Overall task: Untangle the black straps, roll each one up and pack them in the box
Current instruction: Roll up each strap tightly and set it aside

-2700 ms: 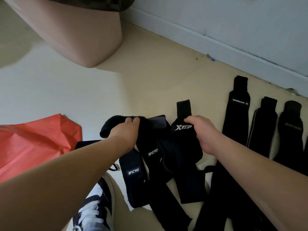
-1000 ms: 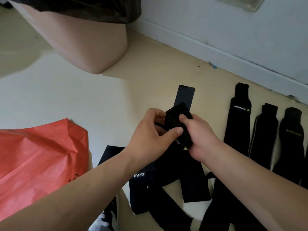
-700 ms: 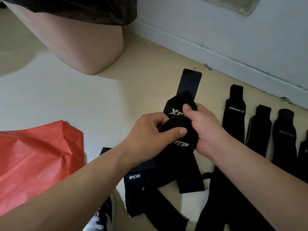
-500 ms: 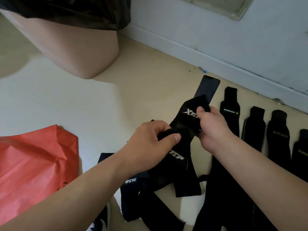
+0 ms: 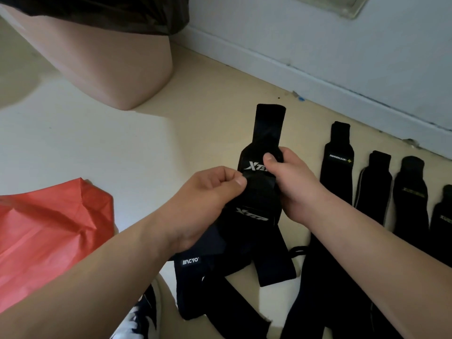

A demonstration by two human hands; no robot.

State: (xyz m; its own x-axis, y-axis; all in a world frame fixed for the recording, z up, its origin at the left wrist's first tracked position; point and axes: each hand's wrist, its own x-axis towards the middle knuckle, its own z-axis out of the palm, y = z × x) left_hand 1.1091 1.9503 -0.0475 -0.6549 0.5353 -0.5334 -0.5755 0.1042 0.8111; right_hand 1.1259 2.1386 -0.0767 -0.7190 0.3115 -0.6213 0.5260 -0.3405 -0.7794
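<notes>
A black strap with white XTEP lettering (image 5: pixel 263 152) is held up off the floor between both hands. My left hand (image 5: pixel 208 199) pinches its left edge between thumb and fingers. My right hand (image 5: pixel 291 182) grips its right side, thumb pressed on the logo. Below them a tangle of black straps (image 5: pixel 234 265) lies on the floor, one with a white logo tag (image 5: pixel 190 261). Several straightened black straps (image 5: pixel 338 165) lie side by side at the right.
A pink bin with a black liner (image 5: pixel 110 57) stands at the back left. A red-orange bag (image 5: pixel 44 238) lies at the left. A white skirting and wall (image 5: pixel 318 77) run along the back. A black-and-white shoe (image 5: pixel 141 319) shows at the bottom.
Both hands lifted the XTEP strap out of the tangle and brought it between them. Its narrow end now points up and away, and the hands have shifted slightly right.
</notes>
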